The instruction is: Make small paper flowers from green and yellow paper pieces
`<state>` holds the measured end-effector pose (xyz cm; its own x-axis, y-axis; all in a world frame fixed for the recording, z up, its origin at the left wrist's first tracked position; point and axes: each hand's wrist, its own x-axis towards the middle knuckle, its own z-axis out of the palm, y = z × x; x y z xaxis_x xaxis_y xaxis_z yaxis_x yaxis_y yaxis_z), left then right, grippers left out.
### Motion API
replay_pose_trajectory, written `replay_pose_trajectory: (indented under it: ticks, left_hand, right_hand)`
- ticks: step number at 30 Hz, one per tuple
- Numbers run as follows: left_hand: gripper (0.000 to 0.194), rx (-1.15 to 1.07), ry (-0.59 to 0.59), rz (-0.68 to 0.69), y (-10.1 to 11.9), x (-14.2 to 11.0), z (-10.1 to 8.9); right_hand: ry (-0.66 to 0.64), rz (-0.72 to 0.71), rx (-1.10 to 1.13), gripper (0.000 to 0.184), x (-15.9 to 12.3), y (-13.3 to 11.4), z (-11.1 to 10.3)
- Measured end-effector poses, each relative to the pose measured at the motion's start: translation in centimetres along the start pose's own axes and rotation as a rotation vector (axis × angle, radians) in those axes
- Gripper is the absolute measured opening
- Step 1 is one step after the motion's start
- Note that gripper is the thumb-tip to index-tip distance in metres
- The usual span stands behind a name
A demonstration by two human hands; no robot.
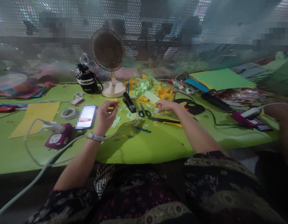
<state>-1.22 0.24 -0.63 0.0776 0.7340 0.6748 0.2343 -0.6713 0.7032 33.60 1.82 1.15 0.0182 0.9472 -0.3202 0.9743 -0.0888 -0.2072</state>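
Paper scraps (pixel 132 115) beside black-handled scissors (pixel 144 112)

On the counter (pixel 139 146), the stapler (pixel 129 102) lay left of the scissors (pixel 144 111), with the smartphone (pixel 86 117) further left, beside a tape roll (pixel 68 113). Behind stood the desk fan (pixel 108 56), left of a heap of paper scraps (pixel 149 88).

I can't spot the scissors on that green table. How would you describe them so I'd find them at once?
Start at the desk fan at the back of the green table. In front of it lies a black stapler, and right beside that are the scissors: black-handled, the only pair in sight, lying among paper scraps just left of the person's right hand.
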Motion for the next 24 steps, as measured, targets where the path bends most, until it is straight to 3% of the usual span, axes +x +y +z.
replay_pose_trajectory:
  ticks: [3, 7, 10, 13, 17, 21, 24]
  left_hand:
    - [0.014, 0.005, 0.002, -0.006, 0.0, 0.0, -0.1]
    - [0.013, -0.019, 0.05, 0.01, -0.2, 0.5, -0.4]
    - [0.011, -0.045, 0.119, 0.006, -0.5, 0.9, -0.8]
    - [0.012, -0.064, 0.119, 0.003, -0.8, 1.1, -1.0]
    - [0.012, -0.061, 0.135, 0.006, -0.9, 1.2, -1.1]
    - [0.012, -0.071, 0.114, -0.005, -0.8, 1.2, -1.0]
    - [0.011, -0.069, 0.104, -0.004, -0.8, 1.1, -0.9]
  right_hand:
    - [-0.003, -0.011, 0.027, 0.03, 0.1, 0.0, 0.2]
    - [0.068, -0.011, 0.025, 0.044, 0.1, 0.3, 0.5]
    - [0.042, 0.031, 0.031, 0.044, 0.4, 0.7, 0.8]
    - [0.047, 0.01, 0.057, 0.038, 0.9, 1.2, 1.0]
    - [0.105, 0.012, 0.052, 0.048, 1.2, 1.6, 1.0]
    - [0.053, 0.063, 0.062, 0.046, 0.8, 1.1, 0.7]
    - [0.084, 0.043, 0.127, 0.044, 0.4, 0.9, 0.7]
